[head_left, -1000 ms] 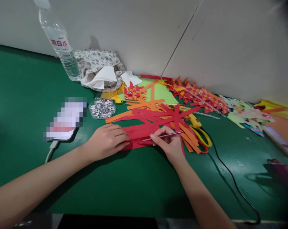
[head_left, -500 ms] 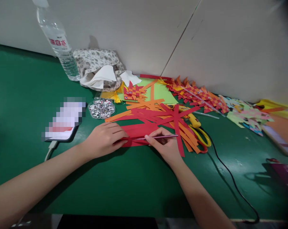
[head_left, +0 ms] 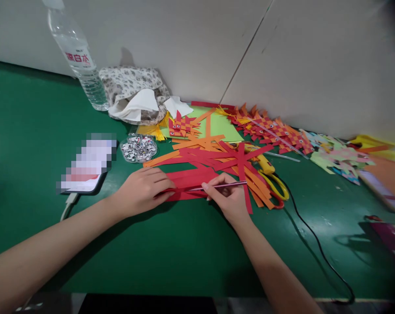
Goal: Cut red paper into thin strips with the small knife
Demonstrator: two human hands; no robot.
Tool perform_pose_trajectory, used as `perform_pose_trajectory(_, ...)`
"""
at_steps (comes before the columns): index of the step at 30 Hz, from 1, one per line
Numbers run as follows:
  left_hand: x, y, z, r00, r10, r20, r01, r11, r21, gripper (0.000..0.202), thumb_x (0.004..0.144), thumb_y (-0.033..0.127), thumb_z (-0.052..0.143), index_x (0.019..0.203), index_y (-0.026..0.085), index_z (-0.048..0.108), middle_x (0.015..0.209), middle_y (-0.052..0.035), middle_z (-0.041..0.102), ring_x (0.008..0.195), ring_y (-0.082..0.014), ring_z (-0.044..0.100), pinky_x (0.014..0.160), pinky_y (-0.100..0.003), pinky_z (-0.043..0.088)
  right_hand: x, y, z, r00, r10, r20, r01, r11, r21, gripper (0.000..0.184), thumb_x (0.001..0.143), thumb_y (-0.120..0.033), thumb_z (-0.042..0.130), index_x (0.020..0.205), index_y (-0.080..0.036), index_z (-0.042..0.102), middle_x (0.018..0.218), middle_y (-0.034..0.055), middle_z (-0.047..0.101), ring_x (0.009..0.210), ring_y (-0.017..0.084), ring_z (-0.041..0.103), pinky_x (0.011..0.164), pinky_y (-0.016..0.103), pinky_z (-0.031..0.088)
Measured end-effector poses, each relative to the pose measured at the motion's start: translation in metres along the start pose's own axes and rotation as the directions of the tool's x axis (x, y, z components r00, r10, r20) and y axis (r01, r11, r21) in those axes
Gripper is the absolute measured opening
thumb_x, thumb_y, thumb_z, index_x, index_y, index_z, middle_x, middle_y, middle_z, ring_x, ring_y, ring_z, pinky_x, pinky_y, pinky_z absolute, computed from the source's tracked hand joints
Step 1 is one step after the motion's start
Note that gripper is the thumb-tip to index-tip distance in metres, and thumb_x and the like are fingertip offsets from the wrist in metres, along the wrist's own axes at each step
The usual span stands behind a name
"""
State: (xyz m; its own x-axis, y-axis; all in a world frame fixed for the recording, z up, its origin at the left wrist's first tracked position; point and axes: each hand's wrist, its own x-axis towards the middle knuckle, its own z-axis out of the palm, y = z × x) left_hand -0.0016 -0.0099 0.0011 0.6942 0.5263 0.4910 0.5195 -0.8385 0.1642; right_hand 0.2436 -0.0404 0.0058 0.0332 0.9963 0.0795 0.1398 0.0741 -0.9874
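Red paper lies on the table before me, with a folded edge raised along its near side. My left hand is closed on the left end of that fold, fingers curled over it. Pinched in my right hand is a slim pen-like craft knife with a pinkish handle. Its thin pale tip points left, along the fold at the middle of the paper. Whether the tip is cutting in or only touching, I cannot tell.
Red and orange paper strips pile up behind the paper, beside yellow-handled scissors and a yellow glue gun. Woven paper fish, a box of googly eyes, a phone, tissues and a bottle stand around.
My right hand has slid a little to the right, drawing the craft knife along the fold. My left hand stays in place on the paper.
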Motion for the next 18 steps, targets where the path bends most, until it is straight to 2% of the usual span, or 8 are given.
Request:
perform_pose_trajectory(11,0.002,0.001,-0.002,1.0,-0.011,0.005,0.011,1.0,0.008,0.017,0.093,0.026,0.053,0.09,0.021,0.068,0.083,-0.0013,0.07,0.077,-0.0141,0.063,0.071,-0.026,0.047,0.004,-0.002,-0.011,0.994,-0.051,-0.101,0.054,0.998,0.034,0.027,0.07,-0.029,0.079,0.062,-0.02,0.055,0.055,-0.004,0.057,0.044,0.01,0.055,0.044,0.023,0.041)
perform_pose_trajectory(18,0.0,0.001,0.0,1.0,-0.02,0.012,0.02,1.0,-0.01,0.014,0.093,0.025,0.054,0.092,0.021,0.067,0.085,-0.0014,0.07,0.078,-0.015,0.063,0.073,-0.027,0.048,0.009,0.004,-0.024,0.988,-0.065,-0.136,0.067,0.998,0.011,0.027,0.068,-0.032,0.079,0.061,-0.021,0.054,0.055,-0.0039,0.055,0.045,0.011,0.053,0.045,0.025,0.041)
